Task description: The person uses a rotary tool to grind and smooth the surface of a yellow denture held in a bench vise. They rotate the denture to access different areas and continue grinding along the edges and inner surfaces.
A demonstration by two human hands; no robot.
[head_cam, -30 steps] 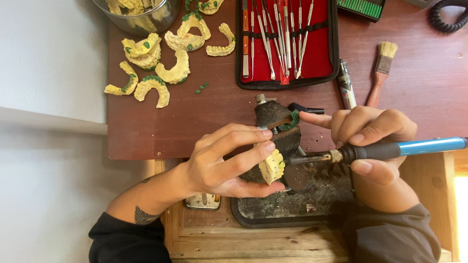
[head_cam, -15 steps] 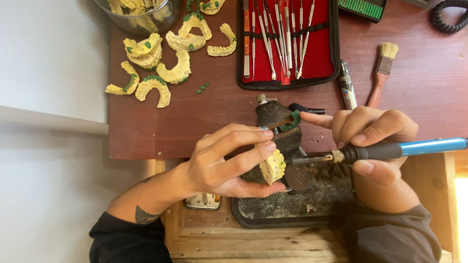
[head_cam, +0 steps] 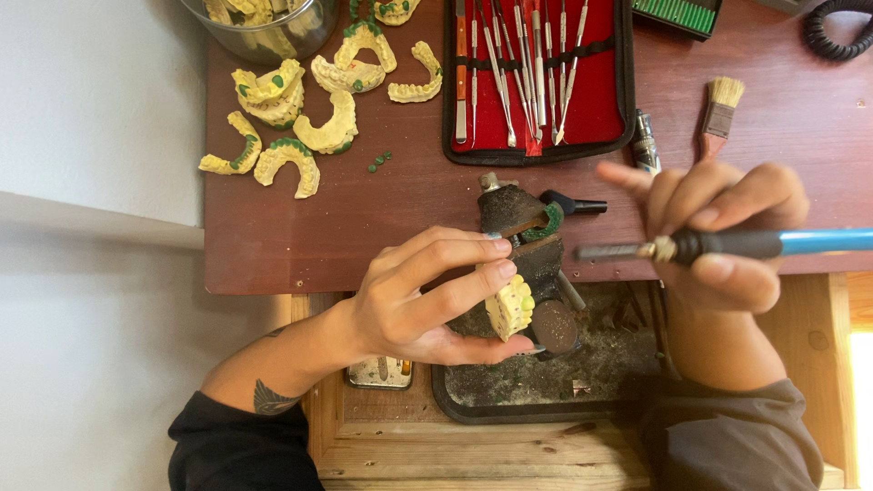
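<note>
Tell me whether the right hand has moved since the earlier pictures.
Yes. The right hand with its blue-handled tool has lifted up, toward the brush.

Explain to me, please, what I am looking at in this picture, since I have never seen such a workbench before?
This is one view from a camera worn on the person's head, looking down at their own hands. The left hand holds a yellow plaster tooth model over a dark tray. The right hand holds a blue-handled heated tool like a pen, its metal tip pointing at the model. On the brown table lie more plaster tooth models, an open red case of metal instruments and a small brush.
</note>
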